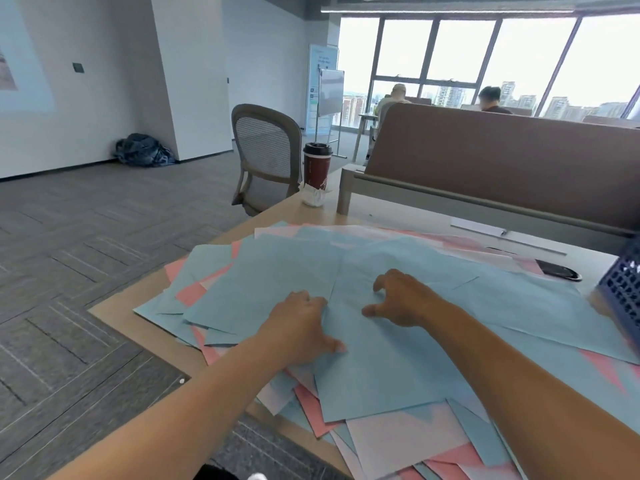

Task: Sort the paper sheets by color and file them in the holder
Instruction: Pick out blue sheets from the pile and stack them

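Head view: cup (317, 166), phone (559, 271), holder (621, 289) near papers (381, 368).

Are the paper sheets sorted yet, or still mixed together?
Still mixed: blue, pink and white sheets overlap in one loose spread across the desk, blue mostly on top.

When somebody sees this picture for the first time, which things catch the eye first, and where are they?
First, the loose pile of blue, pink and white paper sheets covering the near part of the table. On it are both hands: the left hand seems to pinch the edge of a blue sheet, the right hand rests its fingertips on blue paper beside it. A dark red cup stands at the far table corner.
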